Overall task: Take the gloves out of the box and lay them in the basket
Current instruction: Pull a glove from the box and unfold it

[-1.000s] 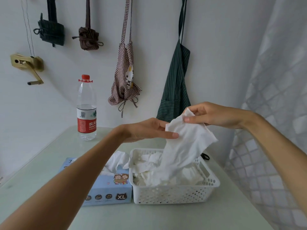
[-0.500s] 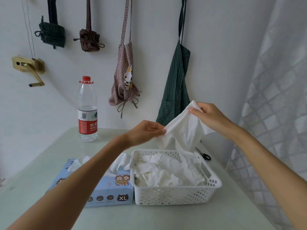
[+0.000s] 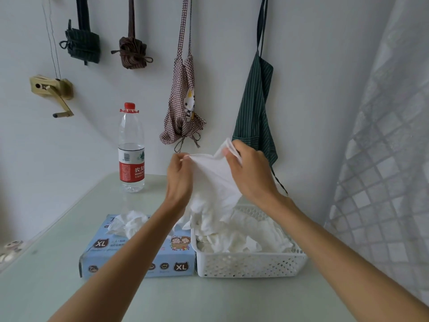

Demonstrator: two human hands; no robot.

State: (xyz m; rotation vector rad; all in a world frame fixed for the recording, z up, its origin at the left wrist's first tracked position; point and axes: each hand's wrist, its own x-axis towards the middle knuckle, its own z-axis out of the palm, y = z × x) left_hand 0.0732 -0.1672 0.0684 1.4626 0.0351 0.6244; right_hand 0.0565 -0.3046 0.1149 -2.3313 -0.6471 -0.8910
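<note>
Head view: my left hand (image 3: 178,180) pinches one top corner of a white glove (image 3: 214,180) and my right hand (image 3: 249,173) grips the other, a tight grip on both sides. I see the glove hanging over the white basket (image 3: 250,266), its lower end touching the gloves piled inside. Just left sits the blue box (image 3: 139,259) on the tabletop (image 3: 209,300), a water bottle (image 3: 131,149) behind
</note>
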